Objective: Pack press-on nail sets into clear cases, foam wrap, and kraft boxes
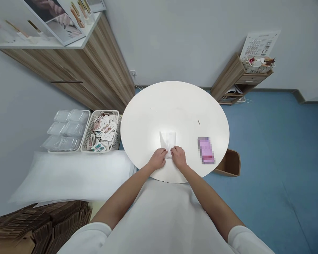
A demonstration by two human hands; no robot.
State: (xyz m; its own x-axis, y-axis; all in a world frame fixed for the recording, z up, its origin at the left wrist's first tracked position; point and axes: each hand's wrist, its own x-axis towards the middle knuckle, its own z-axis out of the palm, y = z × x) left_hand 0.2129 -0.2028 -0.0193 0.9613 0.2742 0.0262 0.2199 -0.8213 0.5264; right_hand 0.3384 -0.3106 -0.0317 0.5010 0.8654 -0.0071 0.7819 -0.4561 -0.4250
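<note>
A small white packet [168,139] lies on the round white table [175,106], near its front edge. My left hand [158,158] and my right hand [178,156] sit side by side at the packet's near end, fingers curled and pinching its lower edge. The packet's far end rests flat on the tabletop. A pink, blurred flat object [206,150] lies on the table to the right of my right hand, apart from it.
Left of the table stand a white basket of small printed packets [104,132] and a tray of clear plastic lids [66,129]. A brown cardboard box [229,163] sits on the blue floor at the table's right. Flattened cardboard [39,222] is stacked at lower left. Wooden cabinets [95,70] line the wall.
</note>
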